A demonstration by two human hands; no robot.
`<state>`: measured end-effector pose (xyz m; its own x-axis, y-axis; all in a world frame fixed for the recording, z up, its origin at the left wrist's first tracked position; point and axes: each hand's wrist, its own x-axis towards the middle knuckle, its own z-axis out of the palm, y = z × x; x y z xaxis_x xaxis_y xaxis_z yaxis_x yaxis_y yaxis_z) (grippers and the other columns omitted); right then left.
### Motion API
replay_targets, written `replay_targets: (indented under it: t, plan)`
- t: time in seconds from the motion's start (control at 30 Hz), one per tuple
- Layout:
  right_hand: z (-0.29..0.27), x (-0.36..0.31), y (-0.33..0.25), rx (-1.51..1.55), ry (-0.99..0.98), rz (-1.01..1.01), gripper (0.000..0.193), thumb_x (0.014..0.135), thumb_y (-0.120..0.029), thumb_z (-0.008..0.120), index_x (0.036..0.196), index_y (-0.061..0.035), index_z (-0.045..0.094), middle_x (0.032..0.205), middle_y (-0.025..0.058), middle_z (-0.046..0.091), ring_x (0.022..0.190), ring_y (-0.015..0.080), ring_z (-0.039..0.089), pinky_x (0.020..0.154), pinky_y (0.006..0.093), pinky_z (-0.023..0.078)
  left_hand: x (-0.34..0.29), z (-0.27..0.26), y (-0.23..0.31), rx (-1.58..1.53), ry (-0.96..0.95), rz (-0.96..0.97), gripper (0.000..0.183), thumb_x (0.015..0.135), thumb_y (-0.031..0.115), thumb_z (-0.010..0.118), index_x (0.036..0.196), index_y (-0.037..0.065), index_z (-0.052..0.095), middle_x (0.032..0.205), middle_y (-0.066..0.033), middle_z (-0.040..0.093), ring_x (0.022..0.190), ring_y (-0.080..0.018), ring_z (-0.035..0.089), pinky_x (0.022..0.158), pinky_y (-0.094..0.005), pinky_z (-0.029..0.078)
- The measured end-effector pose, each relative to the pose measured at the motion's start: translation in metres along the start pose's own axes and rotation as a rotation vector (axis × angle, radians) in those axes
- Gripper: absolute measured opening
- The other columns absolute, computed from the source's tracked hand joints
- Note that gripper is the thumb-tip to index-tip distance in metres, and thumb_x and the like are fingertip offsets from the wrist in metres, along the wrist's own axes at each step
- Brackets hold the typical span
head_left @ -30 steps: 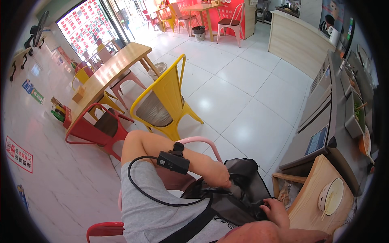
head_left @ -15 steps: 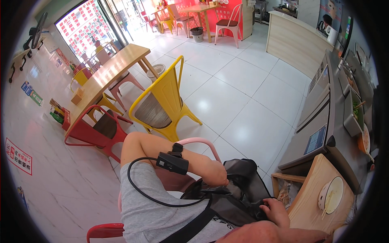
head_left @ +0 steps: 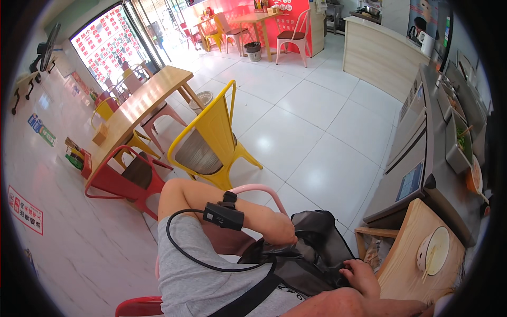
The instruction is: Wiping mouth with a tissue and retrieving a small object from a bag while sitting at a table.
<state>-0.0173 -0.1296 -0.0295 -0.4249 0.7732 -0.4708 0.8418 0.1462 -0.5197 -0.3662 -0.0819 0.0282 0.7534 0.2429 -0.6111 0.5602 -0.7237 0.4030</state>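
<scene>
A dark, glossy fabric bag (head_left: pixel 322 238) lies across my lap, its folds gaping in the middle. My left hand (head_left: pixel 282 230) dips knuckles-down into those folds, and its fingers are hidden there. A black box-shaped device (head_left: pixel 224 215) with a cable is strapped on that forearm. My right hand (head_left: pixel 363 277) is at the bag's right edge, fingers bent and closed on the fabric. What is inside the bag cannot be seen.
Right of me, a wooden tabletop (head_left: pixel 401 272) carries a white bowl (head_left: pixel 440 244) with chopsticks. Behind it stands a metal counter (head_left: pixel 412 158) with a screen. Ahead are a yellow chair (head_left: pixel 211 142), a red chair (head_left: pixel 132 174) and a long wooden table (head_left: pixel 153 95).
The view has tilted slightly, so the room sits a little lower in the picture. Both hands stay at nearly the same places on the bag.
</scene>
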Motion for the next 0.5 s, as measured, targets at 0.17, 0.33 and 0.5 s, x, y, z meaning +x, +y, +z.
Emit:
replay_targets:
  t: [0.17,0.33,0.5]
  plan:
    - [0.0011,0.0007,0.0034,-0.024,0.014,-0.030,0.038,0.085,-0.025,0.073,0.112,0.0012,0.066,0.104,0.0179,0.068,0.096,0.0337,0.065,0.083,0.0392,0.051,-0.0013,-0.0008,-0.0005,0.014,0.026,0.015,0.025,0.080,0.017,0.067,0.100,0.002,0.061,0.086,-0.0177,0.069,0.090,-0.0375,0.068,0.073,-0.0498,0.054]
    - [0.0001,0.0022,0.0033,-0.029,-0.012,-0.005,0.040,0.085,-0.027,0.073,0.114,0.0010,0.066,0.103,0.0184,0.068,0.096,0.0336,0.065,0.084,0.0391,0.051,-0.0025,-0.0029,0.0009,-0.007,0.023,0.008,0.023,0.081,0.016,0.065,0.098,0.002,0.061,0.086,-0.0182,0.069,0.089,-0.0381,0.068,0.073,-0.0491,0.053]
    - [0.0033,0.0014,0.0065,-0.022,0.000,-0.008,0.040,0.086,-0.027,0.073,0.113,0.0011,0.066,0.102,0.0185,0.068,0.095,0.0340,0.065,0.083,0.0394,0.051,0.0003,-0.0020,0.0008,0.048,0.018,0.025,0.022,0.083,0.015,0.062,0.100,0.002,0.060,0.087,-0.0174,0.069,0.088,-0.0370,0.068,0.073,-0.0483,0.053]
